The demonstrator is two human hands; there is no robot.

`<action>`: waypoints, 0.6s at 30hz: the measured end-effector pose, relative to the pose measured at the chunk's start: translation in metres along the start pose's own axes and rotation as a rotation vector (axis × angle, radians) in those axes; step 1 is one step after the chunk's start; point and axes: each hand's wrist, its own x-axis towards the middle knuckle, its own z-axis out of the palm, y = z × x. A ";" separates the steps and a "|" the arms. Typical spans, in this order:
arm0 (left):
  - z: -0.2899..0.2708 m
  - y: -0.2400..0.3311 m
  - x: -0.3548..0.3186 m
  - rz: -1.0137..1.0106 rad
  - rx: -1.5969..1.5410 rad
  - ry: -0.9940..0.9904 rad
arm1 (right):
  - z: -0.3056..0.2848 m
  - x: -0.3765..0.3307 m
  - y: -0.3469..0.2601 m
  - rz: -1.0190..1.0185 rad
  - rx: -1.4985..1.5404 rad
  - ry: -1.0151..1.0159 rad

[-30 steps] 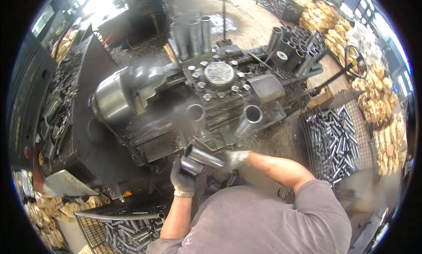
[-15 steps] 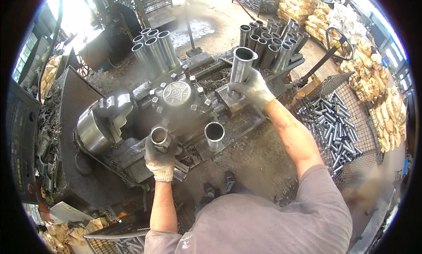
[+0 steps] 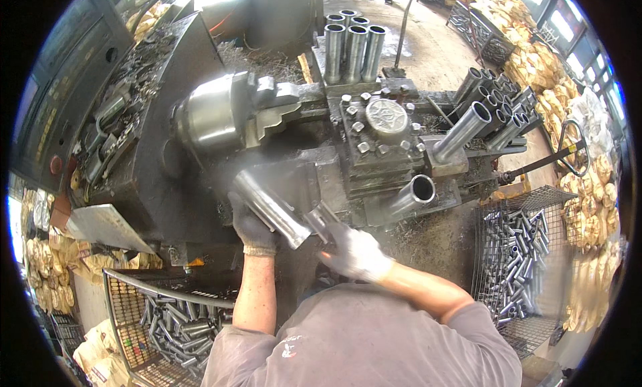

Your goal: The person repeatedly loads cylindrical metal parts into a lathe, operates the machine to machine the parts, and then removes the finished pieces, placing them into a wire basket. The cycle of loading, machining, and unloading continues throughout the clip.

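Observation:
My gloved left hand point(image 3: 251, 223) is closed around a shiny metal tube point(image 3: 271, 210), which lies tilted across it with its flared end toward my right hand. My gloved right hand point(image 3: 358, 253), blurred by motion, grips a flat dark metal bar point(image 3: 323, 221) close to that end; the bar's exact kind is unclear. Beyond them is a lathe with a three-jaw chuck point(image 3: 215, 113) and a square, bolted tool post point(image 3: 386, 118). One tube point(image 3: 463, 131) stands on a block to the right of the post. Another tube point(image 3: 413, 194) stands on the lathe's near side.
Upright tubes point(image 3: 354, 49) cluster behind the tool post, and darker ones point(image 3: 495, 99) at the far right. Wire baskets of short tubes stand at lower left point(image 3: 177, 330) and right point(image 3: 521, 260). A pallet-jack handle point(image 3: 568, 149) juts out near stacked sacks point(image 3: 588, 226).
My right hand has let go of the tube on the block and come to the left hand, now holding a flat bar. The left hand's tube has tipped over. The view has swung left.

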 end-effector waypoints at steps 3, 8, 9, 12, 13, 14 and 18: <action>-0.012 0.000 -0.005 -0.040 -0.015 0.089 | 0.072 0.064 0.051 0.007 -0.261 0.169; -0.010 0.002 -0.020 0.048 0.091 0.260 | -0.017 0.065 0.004 0.008 0.516 -0.002; -0.004 0.004 -0.025 0.013 0.046 0.085 | -0.038 0.064 -0.013 0.048 0.573 -0.068; 0.025 -0.020 -0.021 0.059 -0.038 0.069 | -0.034 0.090 -0.030 -0.042 0.239 -0.242; 0.056 -0.023 -0.024 0.042 0.211 0.164 | -0.023 0.093 -0.039 0.089 0.305 -0.210; 0.071 -0.024 -0.022 0.091 0.291 0.110 | -0.022 0.094 -0.036 0.102 0.423 -0.178; 0.104 -0.013 0.008 -0.112 0.331 -0.019 | -0.097 0.072 -0.065 -0.034 0.471 0.002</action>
